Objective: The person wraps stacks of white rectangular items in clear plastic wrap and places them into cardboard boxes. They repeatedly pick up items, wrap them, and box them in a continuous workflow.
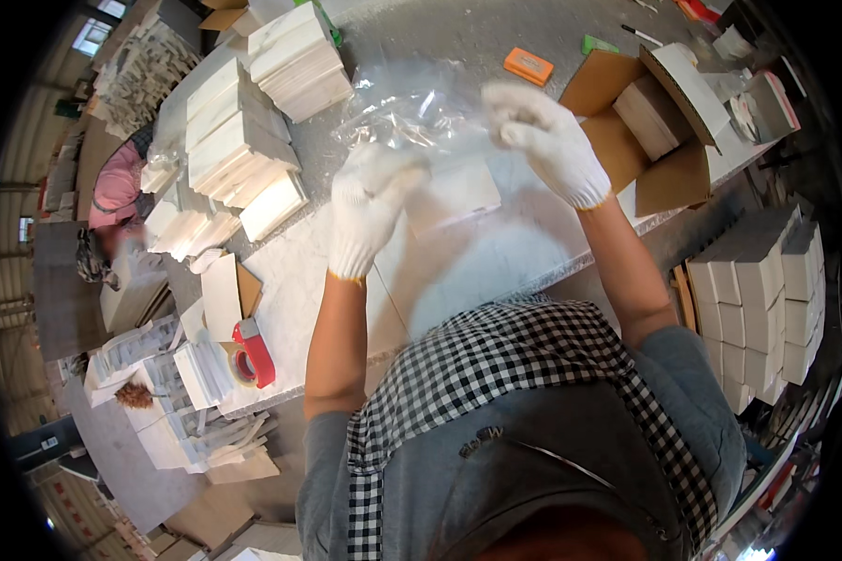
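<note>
Broadly, the desk [468,37] gives a firm base, and the work seems best kept flat on it, clear of the near edge. Stacked white slabs [239,154] crowd the left side, so elbow movements there should stay small. To the right stands an open carton [674,178] with slabs inside; its raised flaps call for care from the right forearm. Crinkled clear plastic [412,117] lies just beyond the white piece and would handle best if smoothed before being drawn tight. The gloved left hand [374,192] has its fingers curled beside the piece; the right hand [543,136], blurred, hangs loosely bent near the plastic. Whether either grips anything, one cannot tell. The white piece [463,192] itself rests on the desk between and below the hands, and steadying it by its edges should protect its corners.
</note>
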{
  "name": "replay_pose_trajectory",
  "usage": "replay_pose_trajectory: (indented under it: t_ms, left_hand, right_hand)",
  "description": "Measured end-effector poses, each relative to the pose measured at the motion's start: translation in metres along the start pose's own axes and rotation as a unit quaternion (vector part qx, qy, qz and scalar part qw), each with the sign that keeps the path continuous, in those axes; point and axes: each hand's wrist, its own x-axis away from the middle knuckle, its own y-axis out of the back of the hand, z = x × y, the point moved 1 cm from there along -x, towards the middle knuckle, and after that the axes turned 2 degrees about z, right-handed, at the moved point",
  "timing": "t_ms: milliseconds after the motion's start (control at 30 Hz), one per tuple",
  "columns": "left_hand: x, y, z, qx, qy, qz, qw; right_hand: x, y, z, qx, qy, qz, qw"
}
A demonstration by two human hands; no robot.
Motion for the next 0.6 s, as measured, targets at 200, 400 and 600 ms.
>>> replay_pose_trajectory:
  t_ms: [200,400,600]
  left_hand:
    - [0.082,-0.028,-0.022,0.004,-0.105,0.118,0.987]
    - [0.124,-0.077,0.012,-0.090,-0.085,0.228,0.966]
    - [0.139,-0.107,0.052,-0.289,-0.026,0.378,0.879]
  right_hand:
    - [0.092,-0.002,-0.006,0.187,-0.078,0.204,0.958]
    - [0.126,-0.003,-0.081,0.351,-0.078,0.325,0.875]
    - [0.126,-0.020,-0.128,0.464,-0.002,0.317,0.827]
